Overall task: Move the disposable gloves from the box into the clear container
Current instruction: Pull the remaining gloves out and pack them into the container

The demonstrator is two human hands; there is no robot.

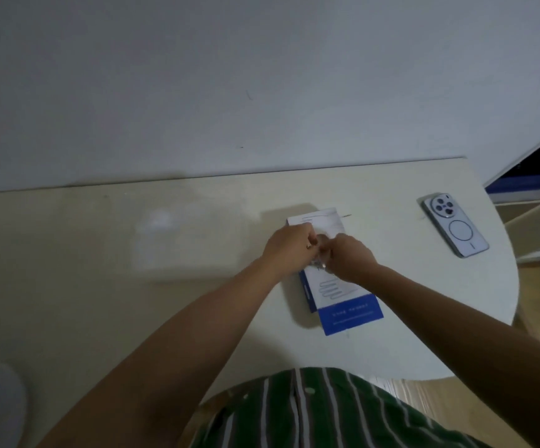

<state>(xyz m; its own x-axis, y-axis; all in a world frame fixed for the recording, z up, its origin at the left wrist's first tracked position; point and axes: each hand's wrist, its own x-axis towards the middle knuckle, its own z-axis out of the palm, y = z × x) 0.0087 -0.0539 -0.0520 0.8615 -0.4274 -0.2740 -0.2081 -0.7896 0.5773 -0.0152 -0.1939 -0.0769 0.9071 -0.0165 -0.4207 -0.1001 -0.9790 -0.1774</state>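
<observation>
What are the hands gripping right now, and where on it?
The left hand and right hand each pinch one side of a crumpled bunch of clear gloves, just above the box.

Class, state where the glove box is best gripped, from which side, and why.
Probably its near blue end, across the long edges, from above: the box lies flat on the table, and the left hand and right hand pinch gloves over its middle.
</observation>
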